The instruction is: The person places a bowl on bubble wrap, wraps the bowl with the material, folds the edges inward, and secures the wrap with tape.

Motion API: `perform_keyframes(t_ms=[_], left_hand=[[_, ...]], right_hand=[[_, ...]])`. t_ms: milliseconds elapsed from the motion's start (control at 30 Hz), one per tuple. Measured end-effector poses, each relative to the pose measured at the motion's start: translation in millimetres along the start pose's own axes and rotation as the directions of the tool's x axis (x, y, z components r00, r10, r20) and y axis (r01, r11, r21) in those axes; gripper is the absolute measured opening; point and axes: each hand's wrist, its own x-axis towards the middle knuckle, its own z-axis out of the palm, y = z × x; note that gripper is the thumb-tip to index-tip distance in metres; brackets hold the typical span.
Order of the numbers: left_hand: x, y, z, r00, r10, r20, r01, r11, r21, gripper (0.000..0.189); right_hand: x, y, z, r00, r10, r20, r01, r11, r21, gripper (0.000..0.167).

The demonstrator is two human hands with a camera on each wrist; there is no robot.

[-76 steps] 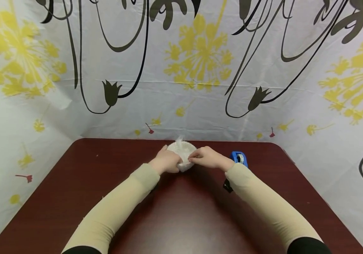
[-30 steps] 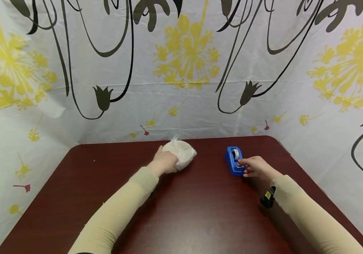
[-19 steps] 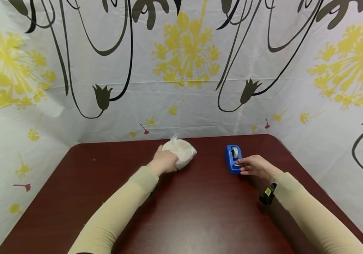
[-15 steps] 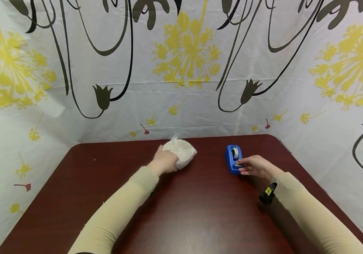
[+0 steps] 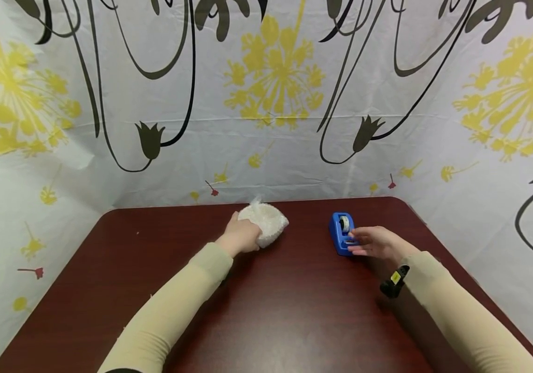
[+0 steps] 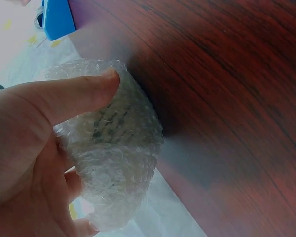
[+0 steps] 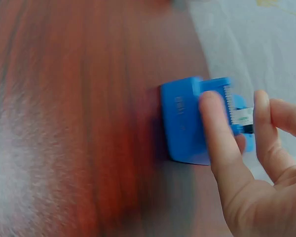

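1. White sheeting [image 5: 266, 155], printed with yellow flower heads, dark curling stems and small red sprigs, surrounds the back and sides of my table [image 5: 266, 311] — a dark reddish-brown, wood-grained top with rounded far corners.

2. My left hand [image 5: 240, 235] grips a whitish, rounded bundle in clear bubble wrap [image 5: 272, 224] near the middle of the far edge. From my left wrist I see the thumb laid straight across the wrap and the other fingers along its side; dark markings show dimly through the layers. A clear tuft sticks up at its top, and its right end narrows to a corner.

3. My right hand [image 5: 378, 243] is at a blue plastic tape dispenser [image 5: 337, 239], which stands on the table to the right of the bundle, well apart from it. A white roll of tape [image 5: 344, 223] sits in its far part, and a toothed cutting edge [image 7: 230, 106] marks the near end.

4. From my right wrist, one straight digit lies over the dispenser's front while others stand apart beyond the teeth — the hand is spread about that end. Whether a strip of tape runs between the fingers, I cannot tell.

5. Both forearms wear cream fabric sleeves [image 5: 173, 311], and a black device with a yellow patch [image 5: 391, 285] hangs at my right wrist.
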Motion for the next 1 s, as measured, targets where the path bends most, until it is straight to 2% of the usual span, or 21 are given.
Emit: perform_keyframes(t_ms=[200, 300, 400, 500, 767, 1000], left_hand=[[0.2, 0.5, -0.5, 1.0, -0.002, -0.022, 0.002, 1.0, 0.008, 0.01], [0.5, 1.3, 0.4, 0.999, 0.01, -0.036, -0.01, 1.0, 0.0, 0.01], [0.7, 1.1, 1.6, 0.999, 0.011, -0.04, -0.011, 1.0, -0.001, 0.01], [0.1, 0.2, 1.8, 0.999, 0.005, -0.036, -0.005, 1.0, 0.003, 0.01], [-2.8, -0.9, -0.9, 0.999, 0.009, -0.036, -0.009, 1.0, 0.006, 0.011], [-3.0, -1.2, 2.7, 0.999, 0.011, -0.04, -0.011, 1.0, -0.005, 0.011]], right_hand=[[-6.4, -1.9, 3.7, 0.999, -0.037, -0.021, 0.036, 0.998, -0.05, 0.046], [-8.9, 1.4, 4.8, 0.998, -0.056, -0.04, 0.054, 0.997, -0.061, 0.046], [-11.6, 5.7, 5.9, 0.995, -0.084, -0.046, 0.082, 0.995, -0.06, 0.036], [-15.5, 9.6, 7.7, 0.992, -0.127, -0.025, 0.125, 0.99, -0.072, 0.025], [-32.1, 15.7, 13.9, 0.97, -0.238, 0.045, 0.242, 0.961, -0.131, 0.04], [-43.5, 20.9, 12.4, 0.958, -0.256, 0.129, 0.26, 0.966, -0.015, 0.045]])
